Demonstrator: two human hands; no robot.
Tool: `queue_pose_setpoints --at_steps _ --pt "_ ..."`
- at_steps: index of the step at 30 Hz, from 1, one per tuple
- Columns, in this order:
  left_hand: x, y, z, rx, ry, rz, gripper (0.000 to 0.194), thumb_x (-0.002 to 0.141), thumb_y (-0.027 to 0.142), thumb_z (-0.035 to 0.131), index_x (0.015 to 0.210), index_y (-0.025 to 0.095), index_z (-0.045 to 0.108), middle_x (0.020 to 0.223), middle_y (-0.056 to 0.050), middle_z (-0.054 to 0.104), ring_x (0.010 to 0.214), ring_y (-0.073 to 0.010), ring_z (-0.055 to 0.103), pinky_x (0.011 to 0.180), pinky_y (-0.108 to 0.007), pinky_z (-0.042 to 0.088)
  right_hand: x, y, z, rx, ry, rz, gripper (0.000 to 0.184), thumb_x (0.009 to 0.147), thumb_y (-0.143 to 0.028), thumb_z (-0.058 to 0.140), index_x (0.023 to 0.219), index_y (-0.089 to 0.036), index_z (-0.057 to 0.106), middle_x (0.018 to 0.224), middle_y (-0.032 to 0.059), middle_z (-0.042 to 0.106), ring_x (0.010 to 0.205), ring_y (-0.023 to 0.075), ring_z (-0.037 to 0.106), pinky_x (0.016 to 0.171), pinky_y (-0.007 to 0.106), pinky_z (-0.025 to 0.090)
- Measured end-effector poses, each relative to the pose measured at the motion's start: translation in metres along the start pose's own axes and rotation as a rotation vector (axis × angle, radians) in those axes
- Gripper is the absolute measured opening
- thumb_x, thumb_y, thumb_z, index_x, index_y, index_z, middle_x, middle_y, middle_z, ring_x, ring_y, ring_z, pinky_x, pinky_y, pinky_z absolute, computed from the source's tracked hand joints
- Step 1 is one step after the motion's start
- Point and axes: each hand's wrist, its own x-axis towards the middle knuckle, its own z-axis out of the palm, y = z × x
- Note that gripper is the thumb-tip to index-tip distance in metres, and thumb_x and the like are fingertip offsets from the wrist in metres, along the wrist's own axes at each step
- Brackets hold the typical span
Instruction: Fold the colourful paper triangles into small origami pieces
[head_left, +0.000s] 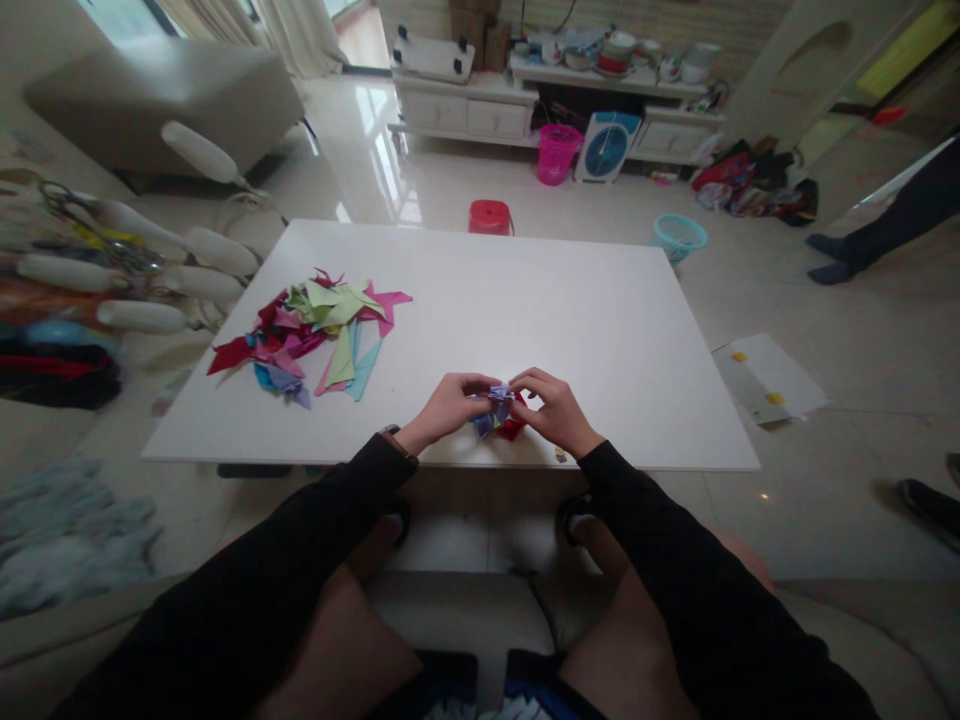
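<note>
Near the front edge of the white table (570, 320), my left hand (452, 405) and my right hand (553, 405) face each other. Between their fingertips is a small lavender folded-paper piece (501, 399), pinched from both sides. Just below it are a blue-violet folded paper (484, 425) and a red folded paper (512, 430); whether they join the lavender piece I cannot tell. To the left on the table lies a pile of folded papers (330, 305) in green, pink, red and blue.
A small sticker (560, 455) sits at the table's front edge. Beyond the table stand a red stool (490, 217), a pink basket (556, 155) and a turquoise basket (678, 238). A hanging lamp (187, 245) juts in from the left. At right, a person's legs (892, 230) show.
</note>
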Motion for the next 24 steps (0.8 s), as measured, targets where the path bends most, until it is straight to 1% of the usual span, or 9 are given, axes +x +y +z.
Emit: queue_pose_setpoints --at_steps 5,10,12,16,18,20,22,23,24 --pt "0.0012 -0.0044 0.0 -0.001 -0.021 -0.002 0.035 0.069 0.018 0.078 0.103 0.012 0.076 0.098 -0.01 0.077 0.092 -0.0222 0.072 0.092 -0.038 0.055 -0.0001 0.0022 0.0011 -0.035 0.0 0.011 0.011 0.087 -0.012 0.064 0.089 -0.022 0.07 0.093 0.0051 0.068 0.085 0.0183 0.063 0.071 0.031 0.052" --pt "0.0004 -0.0075 0.0 -0.058 -0.063 -0.043 0.063 0.069 0.018 0.081 0.129 0.014 0.063 0.095 -0.007 0.075 0.085 -0.0187 0.071 0.085 -0.036 0.056 -0.0005 0.0047 0.0015 -0.039 0.011 0.022 0.009 0.089 -0.015 0.064 0.088 -0.021 0.07 0.091 0.0045 0.067 0.082 0.0174 0.063 0.069 0.029 0.051" --pt "-0.0002 -0.0078 0.0005 -0.057 -0.087 -0.058 0.062 0.071 0.021 0.081 0.13 0.014 0.063 0.095 -0.007 0.074 0.087 -0.0189 0.07 0.085 -0.036 0.055 -0.0006 0.005 0.0015 -0.036 0.015 0.027 0.01 0.089 -0.015 0.064 0.088 -0.022 0.071 0.092 0.0043 0.067 0.082 0.0173 0.063 0.069 0.029 0.051" --pt "-0.0003 -0.0074 0.0013 -0.057 -0.106 -0.067 0.05 0.072 0.025 0.082 0.119 0.013 0.069 0.098 -0.009 0.075 0.09 -0.0206 0.07 0.087 -0.037 0.054 -0.0007 0.0044 0.0016 -0.04 0.017 0.028 0.01 0.089 -0.015 0.064 0.087 -0.022 0.072 0.091 0.0045 0.067 0.082 0.0174 0.063 0.067 0.029 0.051" --pt "-0.0002 -0.0064 0.001 -0.061 -0.108 -0.068 0.051 0.071 0.024 0.082 0.119 0.013 0.069 0.097 -0.009 0.075 0.091 -0.0213 0.07 0.088 -0.038 0.054 -0.0004 0.0034 0.0015 -0.042 0.018 0.026 0.01 0.089 -0.015 0.064 0.087 -0.022 0.072 0.091 0.0046 0.067 0.081 0.0169 0.063 0.066 0.028 0.051" --pt "0.0001 -0.0047 0.0001 -0.077 -0.088 -0.076 0.066 0.07 0.022 0.082 0.132 0.015 0.061 0.096 -0.008 0.075 0.09 -0.0213 0.071 0.086 -0.037 0.054 0.0004 0.0025 0.0004 -0.038 0.035 0.036 0.009 0.089 -0.016 0.065 0.087 -0.021 0.072 0.088 0.0041 0.066 0.077 0.0159 0.062 0.065 0.028 0.05" --pt "0.0007 -0.0027 -0.0016 -0.102 -0.051 -0.089 0.086 0.069 0.02 0.083 0.147 0.019 0.046 0.098 -0.009 0.075 0.091 -0.0212 0.072 0.086 -0.037 0.055 0.0015 0.0035 -0.0024 -0.032 0.071 0.062 0.008 0.089 -0.018 0.065 0.085 -0.021 0.072 0.084 0.0031 0.065 0.073 0.0152 0.061 0.062 0.027 0.05" --pt "0.0012 -0.0017 -0.0026 -0.112 -0.034 -0.096 0.092 0.07 0.019 0.083 0.151 0.02 0.04 0.101 -0.01 0.075 0.092 -0.0213 0.072 0.086 -0.037 0.055 0.0019 0.0053 -0.0048 -0.034 0.095 0.079 0.008 0.089 -0.02 0.065 0.084 -0.021 0.072 0.081 0.0027 0.065 0.072 0.0151 0.061 0.061 0.027 0.049" --pt "0.002 -0.0008 -0.0036 -0.123 -0.018 -0.102 0.093 0.07 0.02 0.082 0.152 0.021 0.037 0.103 -0.011 0.074 0.092 -0.0216 0.073 0.086 -0.037 0.055 0.0021 0.0082 -0.0081 -0.045 0.12 0.098 0.009 0.089 -0.021 0.065 0.083 -0.021 0.071 0.079 0.0025 0.065 0.07 0.0152 0.061 0.061 0.027 0.049"
